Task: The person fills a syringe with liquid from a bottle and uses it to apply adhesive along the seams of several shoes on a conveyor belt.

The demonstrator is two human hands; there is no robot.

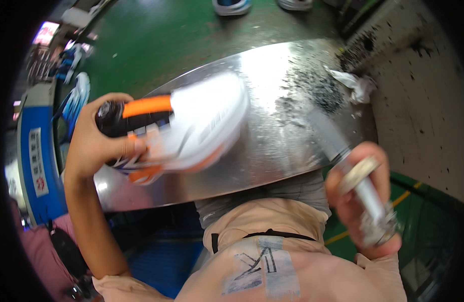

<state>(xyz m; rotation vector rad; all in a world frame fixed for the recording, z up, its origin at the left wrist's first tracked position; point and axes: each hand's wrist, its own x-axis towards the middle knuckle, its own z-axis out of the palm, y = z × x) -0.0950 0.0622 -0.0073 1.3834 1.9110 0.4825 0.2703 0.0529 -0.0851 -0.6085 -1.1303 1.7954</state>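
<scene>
My left hand [93, 146] is wrapped round the heel end of a sports shoe [209, 116], white with orange and black parts. The shoe is held over a shiny metal tabletop, its white end pointing right and away from me. In my right hand [337, 194] is a blurred tool with a flat greyish blade [330, 133] and a pale rod-like handle. The handle's near end looks wrapped in ragged whitish material. A cream ring-like band [360, 173] sits at the fingers of that hand. Blade and shoe are apart.
The metal tabletop [287, 156] has a curved far edge. Black crumbs [325, 93] lie scattered on its right part, beside a crumpled white scrap [360, 88]. A stained pale panel [418, 100] rises at the right. A blue machine housing [43, 166] stands left; shoes [232, 6] show at the top.
</scene>
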